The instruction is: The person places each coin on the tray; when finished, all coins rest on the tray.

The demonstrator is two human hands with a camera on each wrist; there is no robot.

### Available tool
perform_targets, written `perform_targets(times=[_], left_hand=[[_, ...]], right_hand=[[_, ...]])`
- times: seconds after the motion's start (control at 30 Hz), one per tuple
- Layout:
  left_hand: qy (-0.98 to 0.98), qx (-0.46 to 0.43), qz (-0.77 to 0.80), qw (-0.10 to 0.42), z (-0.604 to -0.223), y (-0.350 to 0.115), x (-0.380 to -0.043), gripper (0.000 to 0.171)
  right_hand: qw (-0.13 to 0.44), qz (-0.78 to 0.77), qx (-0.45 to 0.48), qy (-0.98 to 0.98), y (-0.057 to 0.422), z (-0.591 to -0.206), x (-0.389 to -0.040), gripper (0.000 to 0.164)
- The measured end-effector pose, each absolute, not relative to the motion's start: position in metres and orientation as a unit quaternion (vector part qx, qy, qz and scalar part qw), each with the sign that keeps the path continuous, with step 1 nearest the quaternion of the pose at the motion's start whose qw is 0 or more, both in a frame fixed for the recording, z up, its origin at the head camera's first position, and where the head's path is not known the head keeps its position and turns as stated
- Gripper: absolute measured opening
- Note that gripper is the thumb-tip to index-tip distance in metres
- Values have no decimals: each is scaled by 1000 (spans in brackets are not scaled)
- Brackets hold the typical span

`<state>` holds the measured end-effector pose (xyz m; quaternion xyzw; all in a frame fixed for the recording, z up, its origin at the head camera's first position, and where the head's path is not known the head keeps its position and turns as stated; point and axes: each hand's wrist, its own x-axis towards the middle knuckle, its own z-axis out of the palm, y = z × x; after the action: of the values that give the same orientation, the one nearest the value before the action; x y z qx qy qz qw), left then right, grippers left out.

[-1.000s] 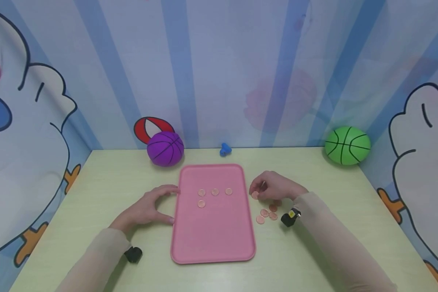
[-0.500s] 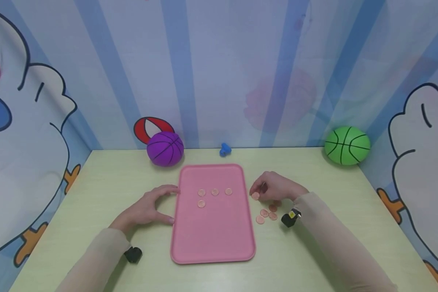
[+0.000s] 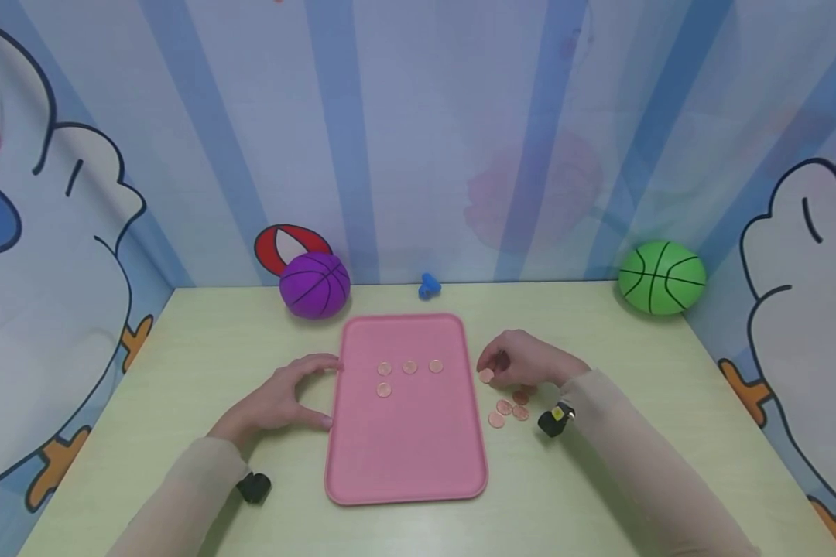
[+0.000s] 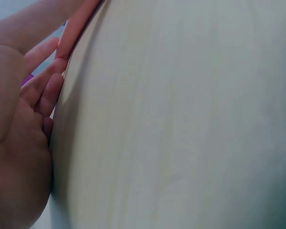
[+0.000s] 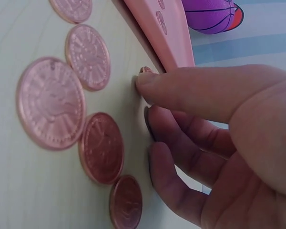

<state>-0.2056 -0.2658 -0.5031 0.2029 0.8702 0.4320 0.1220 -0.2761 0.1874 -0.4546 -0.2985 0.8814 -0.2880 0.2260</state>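
My left hand [image 3: 276,398] lies at the left edge of a pink tray [image 3: 407,464], its fingertips and thumb spread along the rim. In the left wrist view those fingers [image 4: 50,90] reach along the tray's side. On the tray several copper coins [image 3: 409,367] lie flat: three in a row, one below the leftmost. Just right of the tray, my right hand [image 3: 529,359] pinches a copper coin [image 3: 486,376] low over the table, thumb on it; in the right wrist view the thumb mostly hides that coin [image 5: 147,70]. Several loose coins [image 5: 52,102] lie beside this hand.
At the back stand a purple ball [image 3: 315,285] and, far right, a green ball [image 3: 662,277]. Between them sits a small blue object [image 3: 429,286]. A striped, printed backdrop [image 3: 418,139] rises behind the pale table [image 3: 202,348].
The coin at my right fingertips has shifted very slightly toward me. Both hands, the tray and the other coins stay essentially in place.
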Motion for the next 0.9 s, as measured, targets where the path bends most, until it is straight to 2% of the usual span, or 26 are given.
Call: perform_targets(times=[0.2,0.43,0.73,0.9], left_hand=[[872,201,430,121,-504,-266,-206,96],[869,202,434,123,-504,-266,-206,96],[871,203,430,121,-502,-266,-206,95],[871,200,431,125,-503,-266,-205,95]], right_hand=[[223,-300,-297,879,190,-458,-275,22],[262,-358,-246,862,199,-462,-273,22],[222,-377,-272,857,200,-453,-270,27],[227,-386,-270,852,192,-448,-266,27]])
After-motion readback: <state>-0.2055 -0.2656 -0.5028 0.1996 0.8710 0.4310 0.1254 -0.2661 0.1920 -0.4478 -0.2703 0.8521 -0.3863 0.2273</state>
